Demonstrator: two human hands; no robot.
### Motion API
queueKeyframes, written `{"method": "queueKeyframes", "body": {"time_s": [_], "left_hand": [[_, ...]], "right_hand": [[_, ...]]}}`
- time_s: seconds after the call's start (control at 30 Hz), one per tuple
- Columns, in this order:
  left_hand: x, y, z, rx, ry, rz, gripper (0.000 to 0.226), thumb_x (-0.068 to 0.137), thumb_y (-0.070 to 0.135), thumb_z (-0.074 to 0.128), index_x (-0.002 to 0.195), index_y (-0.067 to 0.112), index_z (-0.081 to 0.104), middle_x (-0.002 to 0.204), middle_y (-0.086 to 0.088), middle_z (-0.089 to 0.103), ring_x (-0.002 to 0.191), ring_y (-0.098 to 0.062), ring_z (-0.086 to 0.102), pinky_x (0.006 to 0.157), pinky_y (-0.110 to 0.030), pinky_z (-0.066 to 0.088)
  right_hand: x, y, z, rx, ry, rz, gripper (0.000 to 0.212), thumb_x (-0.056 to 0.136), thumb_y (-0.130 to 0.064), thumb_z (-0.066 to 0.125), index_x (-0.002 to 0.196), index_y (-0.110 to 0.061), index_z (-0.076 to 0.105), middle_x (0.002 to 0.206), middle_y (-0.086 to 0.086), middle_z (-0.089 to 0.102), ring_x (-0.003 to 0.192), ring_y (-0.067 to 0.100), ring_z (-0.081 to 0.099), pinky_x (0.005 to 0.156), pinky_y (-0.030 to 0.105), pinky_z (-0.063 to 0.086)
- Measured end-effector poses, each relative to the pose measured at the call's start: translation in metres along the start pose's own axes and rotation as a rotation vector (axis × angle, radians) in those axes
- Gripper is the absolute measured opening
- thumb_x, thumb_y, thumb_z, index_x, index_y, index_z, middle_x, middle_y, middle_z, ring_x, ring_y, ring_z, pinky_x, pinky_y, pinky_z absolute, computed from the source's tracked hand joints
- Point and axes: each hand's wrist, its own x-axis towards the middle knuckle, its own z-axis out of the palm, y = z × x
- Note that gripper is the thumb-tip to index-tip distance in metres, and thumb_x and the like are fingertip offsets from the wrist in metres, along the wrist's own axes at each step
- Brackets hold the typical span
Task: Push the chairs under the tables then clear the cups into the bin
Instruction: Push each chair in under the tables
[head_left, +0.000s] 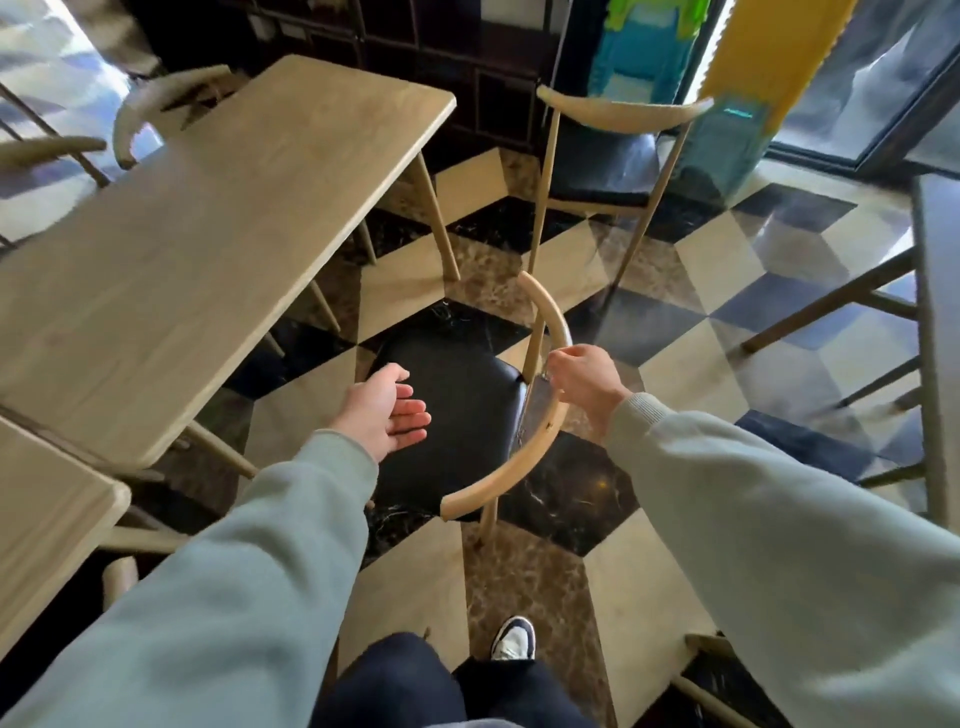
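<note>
No legible text or brand marks anywhere; the blue-green printed panel (644, 47) at the back is too blurred to read.

Right hand (584, 387) is clamped on the curved wooden backrest (545, 410) of the near chair (457, 410), fingers curled over the top rail about mid-arc, wrist above the rail, grey sleeve (779, 519) running in from lower right. Left hand (387, 410) is free, fingers spread, palm facing right, hovering over the left edge of the black seat, holding nothing.

Near chair stands on the checkered floor (675, 364), just right of the light wood table (208, 234), seat not under the tabletop. Second chair (608, 150) stands farther back, well apart from that table. Dark table (940, 312) at right edge. No cups in view.
</note>
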Motion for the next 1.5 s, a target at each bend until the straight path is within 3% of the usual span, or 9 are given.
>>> {"method": "queueKeyframes", "body": {"time_s": [0.17, 0.33, 0.47, 0.63, 0.9, 1.0, 1.13, 1.27, 1.5], "left_hand": [[0.038, -0.002, 0.013, -0.031, 0.051, -0.08, 0.019, 0.099, 0.028, 0.056, 0.098, 0.009, 0.062, 0.088, -0.013, 0.071, 0.088, -0.031, 0.073, 0.069, -0.043, 0.058], [0.08, 0.004, 0.04, -0.099, 0.035, -0.133, 0.016, 0.099, 0.021, 0.055, 0.096, 0.008, 0.063, 0.083, -0.012, 0.072, 0.083, -0.029, 0.074, 0.069, -0.042, 0.059], [0.096, 0.011, 0.056, -0.184, 0.05, -0.174, 0.021, 0.101, 0.026, 0.056, 0.09, 0.009, 0.062, 0.072, -0.009, 0.072, 0.08, -0.028, 0.073, 0.068, -0.041, 0.058], [0.107, 0.017, 0.059, -0.275, 0.166, -0.207, 0.024, 0.102, 0.028, 0.054, 0.09, 0.009, 0.063, 0.07, -0.009, 0.071, 0.077, -0.028, 0.072, 0.069, -0.041, 0.058], [0.092, -0.003, 0.091, -0.482, 0.537, -0.25, 0.02, 0.098, 0.023, 0.052, 0.084, 0.01, 0.06, 0.072, -0.008, 0.068, 0.071, -0.026, 0.069, 0.063, -0.037, 0.051], [0.087, -0.028, 0.143, -0.578, 0.742, -0.314, 0.021, 0.1, 0.02, 0.051, 0.084, 0.009, 0.06, 0.07, -0.01, 0.066, 0.062, -0.024, 0.064, 0.058, -0.035, 0.051], [0.074, -0.055, 0.191, -0.631, 0.878, -0.412, 0.026, 0.105, 0.024, 0.049, 0.095, 0.005, 0.063, 0.075, -0.014, 0.064, 0.062, -0.026, 0.061, 0.06, -0.036, 0.054], [0.055, -0.091, 0.221, -0.55, 1.024, -0.508, 0.048, 0.103, 0.03, 0.053, 0.136, -0.003, 0.058, 0.136, -0.029, 0.062, 0.124, -0.047, 0.06, 0.105, -0.054, 0.052], [0.073, -0.109, 0.222, -0.869, 1.12, -0.629, 0.068, 0.095, 0.05, 0.066, 0.151, 0.018, 0.043, 0.139, -0.013, 0.058, 0.118, -0.038, 0.061, 0.097, -0.045, 0.052]], "right_hand": [[0.058, -0.014, 0.006, -0.12, -0.052, 0.038, 0.019, 0.096, -0.018, 0.057, 0.088, -0.012, 0.073, 0.079, 0.003, 0.064, 0.061, 0.011, 0.057, 0.042, 0.016, 0.043], [0.117, -0.025, 0.018, -0.248, -0.072, 0.078, 0.024, 0.095, -0.015, 0.058, 0.11, -0.008, 0.075, 0.093, 0.006, 0.069, 0.075, 0.017, 0.064, 0.058, 0.024, 0.049], [0.156, -0.033, 0.03, -0.361, -0.114, 0.095, 0.026, 0.091, -0.016, 0.057, 0.106, -0.007, 0.076, 0.08, 0.003, 0.064, 0.063, 0.015, 0.06, 0.047, 0.023, 0.047], [0.21, -0.046, 0.039, -0.623, -0.04, 0.083, 0.051, 0.091, -0.027, 0.055, 0.137, -0.007, 0.057, 0.131, 0.019, 0.049, 0.115, 0.037, 0.058, 0.101, 0.045, 0.054], [0.283, -0.045, 0.038, -0.717, -0.26, 0.071, 0.07, 0.09, -0.032, 0.062, 0.149, -0.005, 0.035, 0.145, 0.022, 0.043, 0.129, 0.042, 0.05, 0.11, 0.05, 0.044], [0.307, -0.036, 0.029, -0.743, -0.366, 0.01, 0.066, 0.09, -0.03, 0.063, 0.146, -0.005, 0.039, 0.136, 0.021, 0.053, 0.119, 0.041, 0.056, 0.099, 0.046, 0.049], [0.311, -0.031, 0.012, -0.788, -0.446, -0.026, 0.039, 0.088, -0.035, 0.061, 0.119, -0.013, 0.055, 0.083, 0.005, 0.055, 0.068, 0.024, 0.056, 0.056, 0.033, 0.039], [0.321, -0.024, 0.011, -0.692, -0.503, 0.026, 0.035, 0.087, -0.037, 0.061, 0.111, -0.013, 0.057, 0.084, 0.008, 0.064, 0.073, 0.027, 0.064, 0.073, 0.042, 0.057], [0.353, -0.004, 0.035, -0.483, -0.455, 0.182, 0.031, 0.073, -0.04, 0.074, 0.091, -0.018, 0.06, 0.078, 0.008, 0.069, 0.068, 0.029, 0.068, 0.056, 0.036, 0.05]]}}
